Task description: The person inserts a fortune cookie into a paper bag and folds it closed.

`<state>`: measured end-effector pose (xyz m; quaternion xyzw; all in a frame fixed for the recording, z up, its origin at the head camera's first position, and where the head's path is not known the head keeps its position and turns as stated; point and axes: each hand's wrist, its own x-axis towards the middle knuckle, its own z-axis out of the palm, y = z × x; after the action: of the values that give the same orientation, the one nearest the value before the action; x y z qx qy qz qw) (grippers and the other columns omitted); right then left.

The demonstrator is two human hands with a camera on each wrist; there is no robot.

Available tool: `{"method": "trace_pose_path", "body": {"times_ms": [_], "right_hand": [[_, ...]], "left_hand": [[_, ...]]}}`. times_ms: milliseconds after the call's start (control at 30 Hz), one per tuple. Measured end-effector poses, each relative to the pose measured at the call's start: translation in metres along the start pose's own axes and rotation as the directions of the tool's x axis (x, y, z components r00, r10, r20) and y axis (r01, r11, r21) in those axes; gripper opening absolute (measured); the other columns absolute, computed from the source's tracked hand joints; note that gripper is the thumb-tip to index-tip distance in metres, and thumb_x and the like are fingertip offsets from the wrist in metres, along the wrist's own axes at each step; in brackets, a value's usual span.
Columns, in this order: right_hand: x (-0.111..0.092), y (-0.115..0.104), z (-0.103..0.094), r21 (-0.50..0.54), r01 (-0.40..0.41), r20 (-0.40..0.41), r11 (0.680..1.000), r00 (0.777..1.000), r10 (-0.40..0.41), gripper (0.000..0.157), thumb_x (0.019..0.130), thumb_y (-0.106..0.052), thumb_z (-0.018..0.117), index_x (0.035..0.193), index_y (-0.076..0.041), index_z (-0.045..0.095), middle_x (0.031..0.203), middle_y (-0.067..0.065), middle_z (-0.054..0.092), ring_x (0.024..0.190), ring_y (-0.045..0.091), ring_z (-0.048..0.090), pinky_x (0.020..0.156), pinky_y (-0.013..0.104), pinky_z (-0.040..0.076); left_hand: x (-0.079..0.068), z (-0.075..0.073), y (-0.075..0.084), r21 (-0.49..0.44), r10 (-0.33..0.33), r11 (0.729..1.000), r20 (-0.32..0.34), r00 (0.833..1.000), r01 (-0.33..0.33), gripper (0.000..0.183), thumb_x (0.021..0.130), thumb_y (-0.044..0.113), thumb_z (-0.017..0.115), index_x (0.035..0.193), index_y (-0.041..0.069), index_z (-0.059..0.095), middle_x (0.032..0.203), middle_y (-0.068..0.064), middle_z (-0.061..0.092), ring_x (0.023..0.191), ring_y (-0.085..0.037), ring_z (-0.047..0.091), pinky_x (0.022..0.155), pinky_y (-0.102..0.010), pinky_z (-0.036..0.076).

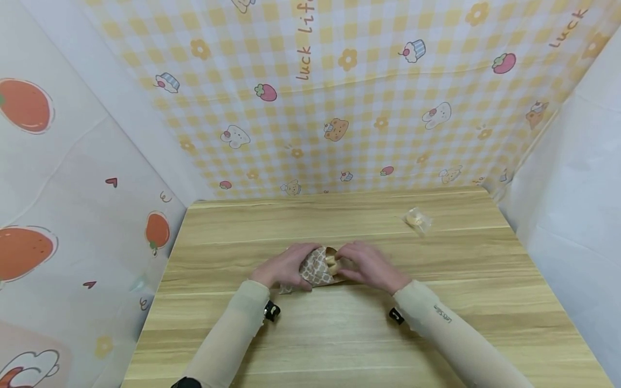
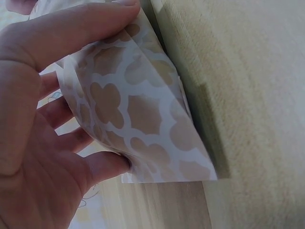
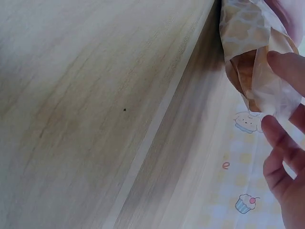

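A paper bag (image 1: 316, 268) with a brown-and-white lattice print lies on its side above the wooden table. My left hand (image 1: 291, 265) grips it around the body, thumb on one side and fingers on the other, as the left wrist view shows. The bag's mouth faces right, its brown inside visible. At that mouth my right hand (image 1: 366, 265) pinches a clear plastic packet (image 3: 269, 88), which sits partly in the opening. Something pale yellow shows at the mouth in the head view. The packet's far end is hidden inside the bag.
Another clear packet (image 1: 417, 220) with a pale yellow piece inside lies at the back right of the wooden table (image 1: 330, 345). A checked cloth (image 1: 310, 108) hangs behind the table. White sheets flank both sides.
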<state>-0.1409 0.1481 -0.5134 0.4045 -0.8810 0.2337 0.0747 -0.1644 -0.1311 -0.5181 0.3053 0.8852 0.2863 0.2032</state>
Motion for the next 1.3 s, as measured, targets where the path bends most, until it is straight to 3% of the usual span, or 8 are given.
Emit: {"method": "trace_pose_path", "body": {"times_ms": [367, 500, 667, 867, 1100, 1300], "right_hand": [[0.0029, -0.0036, -0.0003, 0.232, 0.039, -0.010, 0.972, 0.999, -0.038, 0.035, 0.087, -0.010, 0.085, 0.120, -0.006, 0.072, 0.123, 0.008, 0.073, 0.112, 0.023, 0.069, 0.098, 0.037, 0.059], [0.0021, -0.0062, -0.0015, 0.343, -0.027, 0.035, 0.939, 0.999, 0.016, 0.031, 0.091, -0.005, 0.080, 0.121, -0.002, 0.072, 0.131, 0.013, 0.068, 0.113, 0.027, 0.070, 0.090, 0.028, 0.061], [-0.0002, -0.0076, -0.0017, 0.446, -0.161, 0.090, 0.881, 0.987, 0.135, 0.032, 0.094, -0.006, 0.078, 0.125, -0.002, 0.072, 0.144, 0.021, 0.055, 0.108, 0.029, 0.070, 0.087, 0.027, 0.062], [0.0000, -0.0045, -0.0039, 0.519, -0.284, 0.115, 0.806, 0.958, 0.264, 0.044, 0.089, -0.006, 0.083, 0.129, 0.000, 0.065, 0.127, 0.014, 0.064, 0.102, 0.021, 0.071, 0.086, 0.026, 0.062], [0.0005, -0.0015, -0.0086, 0.518, -0.254, 0.106, 0.817, 0.967, 0.233, 0.030, 0.090, -0.002, 0.080, 0.119, -0.002, 0.074, 0.129, 0.016, 0.067, 0.102, 0.023, 0.072, 0.087, 0.031, 0.063], [0.0044, -0.0015, -0.0034, 0.536, -0.208, 0.102, 0.818, 0.978, 0.182, 0.030, 0.089, -0.001, 0.081, 0.119, -0.003, 0.076, 0.111, 0.007, 0.075, 0.097, 0.019, 0.072, 0.086, 0.029, 0.062]], "left_hand": [[0.0002, -0.0005, 0.0008, 0.006, -0.013, 1.000, 0.007, 1.000, 0.013, 0.113, 0.063, 0.021, 0.099, 0.160, 0.020, 0.040, 0.156, -0.003, 0.051, 0.139, -0.027, 0.047, 0.113, -0.052, 0.045], [-0.0002, -0.0010, 0.0015, 0.002, -0.020, 1.000, 0.011, 1.000, 0.020, 0.113, 0.064, 0.021, 0.099, 0.160, 0.020, 0.039, 0.155, -0.003, 0.051, 0.138, -0.027, 0.047, 0.112, -0.052, 0.046], [-0.0006, -0.0016, 0.0017, -0.002, -0.015, 1.000, 0.009, 1.000, 0.015, 0.112, 0.064, 0.021, 0.099, 0.160, 0.021, 0.040, 0.156, -0.003, 0.050, 0.138, -0.027, 0.047, 0.112, -0.052, 0.045], [0.0001, -0.0026, 0.0018, 0.002, 0.010, 1.000, 0.009, 1.000, -0.010, 0.113, 0.064, 0.019, 0.099, 0.160, 0.020, 0.040, 0.157, -0.005, 0.050, 0.140, -0.029, 0.047, 0.115, -0.052, 0.043], [0.0011, -0.0034, 0.0015, 0.007, 0.007, 1.000, 0.014, 1.000, -0.007, 0.114, 0.064, 0.020, 0.099, 0.160, 0.021, 0.040, 0.158, -0.004, 0.049, 0.142, -0.029, 0.046, 0.117, -0.051, 0.040], [0.0010, -0.0023, 0.0012, 0.015, 0.000, 1.000, 0.017, 1.000, 0.000, 0.114, 0.064, 0.021, 0.099, 0.161, 0.018, 0.039, 0.158, -0.006, 0.049, 0.141, -0.030, 0.046, 0.115, -0.053, 0.043]]}}
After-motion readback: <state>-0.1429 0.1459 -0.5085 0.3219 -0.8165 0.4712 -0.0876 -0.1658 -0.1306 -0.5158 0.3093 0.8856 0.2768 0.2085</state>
